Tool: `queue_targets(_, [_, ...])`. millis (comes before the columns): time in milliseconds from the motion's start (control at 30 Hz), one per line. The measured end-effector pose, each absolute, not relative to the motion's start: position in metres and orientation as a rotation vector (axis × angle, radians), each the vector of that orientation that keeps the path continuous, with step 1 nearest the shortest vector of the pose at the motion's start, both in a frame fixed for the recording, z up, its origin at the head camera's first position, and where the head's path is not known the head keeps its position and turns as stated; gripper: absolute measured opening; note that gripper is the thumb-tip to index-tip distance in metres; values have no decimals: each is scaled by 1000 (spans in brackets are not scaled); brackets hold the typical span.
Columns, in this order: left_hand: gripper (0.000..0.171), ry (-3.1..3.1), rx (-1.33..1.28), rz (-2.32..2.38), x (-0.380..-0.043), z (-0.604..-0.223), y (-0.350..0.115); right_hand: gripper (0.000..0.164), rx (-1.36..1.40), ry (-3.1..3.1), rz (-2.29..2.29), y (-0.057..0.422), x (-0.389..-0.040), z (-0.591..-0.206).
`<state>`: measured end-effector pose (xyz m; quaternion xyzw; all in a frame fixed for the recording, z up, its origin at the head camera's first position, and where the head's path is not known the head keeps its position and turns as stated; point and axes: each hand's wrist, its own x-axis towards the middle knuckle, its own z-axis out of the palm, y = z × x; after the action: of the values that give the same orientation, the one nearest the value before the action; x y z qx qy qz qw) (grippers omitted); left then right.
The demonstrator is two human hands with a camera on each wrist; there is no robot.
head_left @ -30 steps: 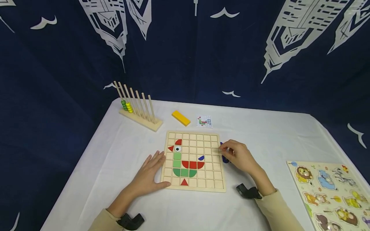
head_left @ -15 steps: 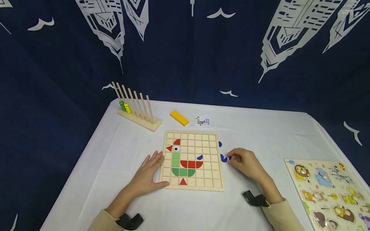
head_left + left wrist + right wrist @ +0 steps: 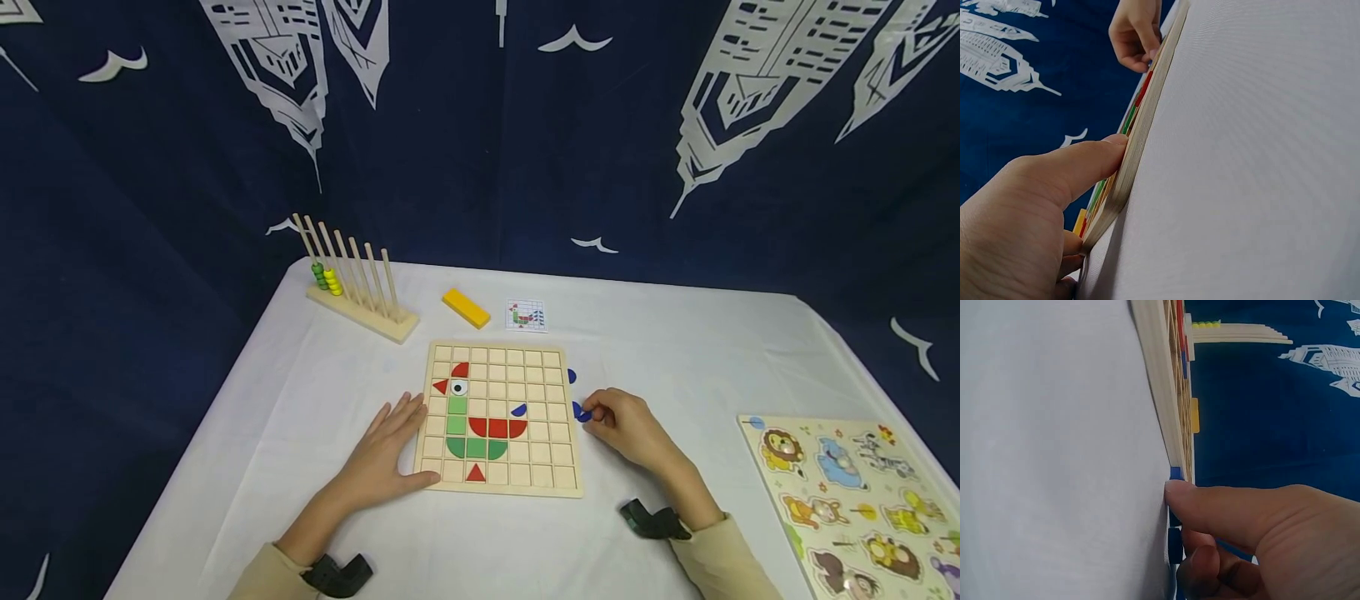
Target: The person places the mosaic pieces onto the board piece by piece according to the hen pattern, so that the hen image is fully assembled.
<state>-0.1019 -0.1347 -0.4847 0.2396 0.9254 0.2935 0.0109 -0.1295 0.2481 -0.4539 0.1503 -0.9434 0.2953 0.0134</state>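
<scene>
A wooden grid board [image 3: 506,492] holds red, green and blue flat pieces plus an eye disc, arranged as a bird. My left hand [image 3: 382,458] rests at its left edge with fingers spread; in the left wrist view the thumb [image 3: 1094,159] presses the board's side. Just right of the board, my right hand [image 3: 624,425] pinches a small blue piece [image 3: 583,417] between thumb and fingertips, close over another blue piece [image 3: 576,407]. A further blue semicircle [image 3: 572,377] lies farther back beside the board. In the right wrist view, the fingers partly hide the blue pieces [image 3: 1174,545].
Behind the board lie a yellow block [image 3: 467,308] and a small pattern card [image 3: 527,316] with a bird picture. A pegged bead stand [image 3: 363,312] is at the back left. An animal puzzle board [image 3: 847,500] lies at the right of the white-covered table [image 3: 660,350].
My right hand moved from the board's right edge outward and toward me, uncovering blue pieces, then slightly back left with a blue piece in its fingertips. The left hand stayed on the board.
</scene>
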Motion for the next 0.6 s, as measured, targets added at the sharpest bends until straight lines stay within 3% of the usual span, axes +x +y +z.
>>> queue_targets(600, [100, 2870, 720, 893, -102, -485, -134, 10, 551, -2891, 778, 249, -137, -445])
